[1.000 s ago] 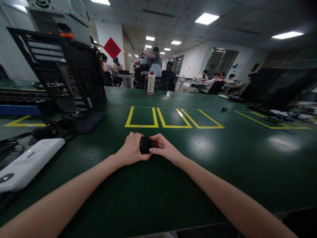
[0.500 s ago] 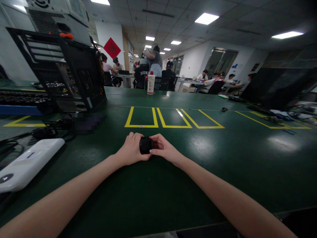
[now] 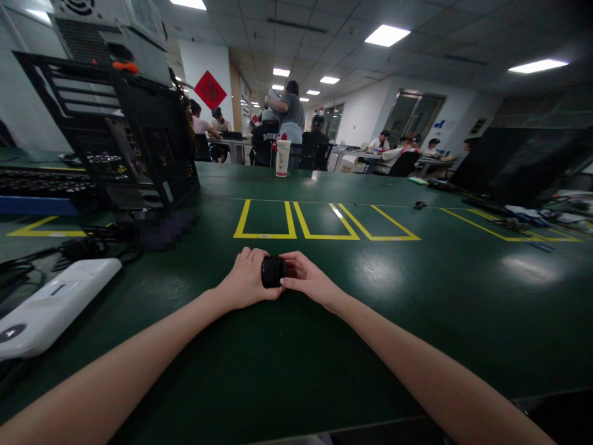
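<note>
Between my two hands is a small black cylindrical object (image 3: pixel 273 272), shaped like a camera lens; its exact kind is too dark to tell. My left hand (image 3: pixel 245 279) wraps round its left side, thumb below and fingers over the far side. On its right end, my right hand (image 3: pixel 303 278) grips with thumb and fingertips. Both hands are low over the green table (image 3: pixel 287 358), just in front of the yellow tape rectangles (image 3: pixel 264 235). My fingers hide part of the object's right end.
At left stand a black computer case (image 3: pixel 157 142) and a white oblong device (image 3: pixel 60 303) beside cables. A white cup (image 3: pixel 282 157) is at the table's far edge. A small dark round piece (image 3: pixel 420 204) lies right of the tape. A dark monitor (image 3: pixel 514 161) stands at right.
My hands and the black object stay almost in place. In the background, a standing person has shifted posture slightly.
</note>
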{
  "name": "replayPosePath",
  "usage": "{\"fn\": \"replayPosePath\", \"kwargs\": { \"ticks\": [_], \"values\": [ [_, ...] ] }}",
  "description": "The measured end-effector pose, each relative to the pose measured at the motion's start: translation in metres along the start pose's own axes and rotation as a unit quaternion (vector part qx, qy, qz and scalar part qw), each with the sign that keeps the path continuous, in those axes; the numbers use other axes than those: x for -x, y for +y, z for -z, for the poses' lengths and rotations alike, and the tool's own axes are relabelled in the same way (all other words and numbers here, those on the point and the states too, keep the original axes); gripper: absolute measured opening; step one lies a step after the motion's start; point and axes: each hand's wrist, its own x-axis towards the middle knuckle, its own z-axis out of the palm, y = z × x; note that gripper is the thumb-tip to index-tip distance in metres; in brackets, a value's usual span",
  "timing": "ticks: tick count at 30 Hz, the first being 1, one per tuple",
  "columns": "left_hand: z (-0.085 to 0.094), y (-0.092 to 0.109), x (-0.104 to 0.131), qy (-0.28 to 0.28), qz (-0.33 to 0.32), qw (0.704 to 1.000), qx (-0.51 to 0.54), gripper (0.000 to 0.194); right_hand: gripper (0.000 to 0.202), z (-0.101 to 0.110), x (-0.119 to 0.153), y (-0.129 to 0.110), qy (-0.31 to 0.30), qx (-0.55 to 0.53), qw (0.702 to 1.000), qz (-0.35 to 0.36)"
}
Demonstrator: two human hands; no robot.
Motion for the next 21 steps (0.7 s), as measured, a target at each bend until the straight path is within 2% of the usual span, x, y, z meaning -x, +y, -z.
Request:
{"fn": "replayPosePath", "kwargs": {
  "ticks": [4, 9, 21],
  "values": [
    [-0.0001, -0.0009, 0.0000, 0.001, 0.000, 1.000, 0.000, 0.059, 0.044, -0.0001, 0.0005, -0.0013, -0.001, 0.002, 1.000, 0.006],
    [-0.0017, -0.0017, -0.0001, 0.003, 0.000, 1.000, -0.004, 0.060, 0.031, -0.0025, -0.0003, -0.0023, 0.011, -0.012, 1.000, 0.007],
    [-0.0021, -0.0018, -0.0002, 0.009, -0.007, 1.000, -0.015, 0.058, 0.042, -0.0010, -0.0005, 0.0008, 0.001, -0.013, 1.000, 0.015]
  ]
}}
